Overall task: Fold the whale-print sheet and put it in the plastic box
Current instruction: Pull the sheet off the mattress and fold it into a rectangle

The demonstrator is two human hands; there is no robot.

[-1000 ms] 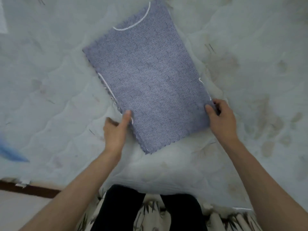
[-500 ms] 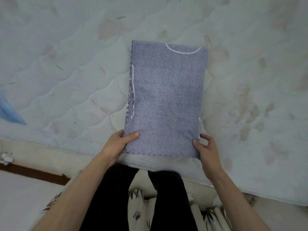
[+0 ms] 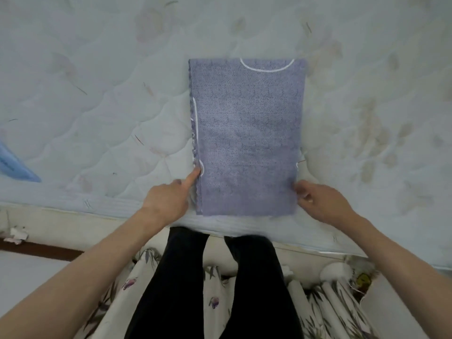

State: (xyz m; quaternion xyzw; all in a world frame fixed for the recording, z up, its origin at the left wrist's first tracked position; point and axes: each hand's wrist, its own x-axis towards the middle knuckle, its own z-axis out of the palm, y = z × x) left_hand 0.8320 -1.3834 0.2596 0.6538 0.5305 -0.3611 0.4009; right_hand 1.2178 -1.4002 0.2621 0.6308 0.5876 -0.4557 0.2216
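Observation:
The whale-print sheet point(image 3: 247, 140) lies folded into a tall blue-grey rectangle on the pale quilted mattress point(image 3: 97, 99), its near end close to the mattress's front edge. White curved lines show at its top and left edges. My left hand point(image 3: 168, 199) is at the sheet's lower left side, with the index finger stretched out and touching the stacked edge. My right hand point(image 3: 320, 201) sits beside the lower right edge, its loosely curled fingers just at the cloth and not visibly gripping it. No plastic box is in view.
A blue object point(image 3: 17, 165) pokes in at the left edge of the mattress. The mattress is stained on the right. Below its front edge are my dark-trousered legs point(image 3: 195, 277), a floral cloth point(image 3: 330, 311) and the floor.
The sheet has been swung straight and pulled to the mattress's front edge. Both hands have let go of its near corners and now sit at its sides.

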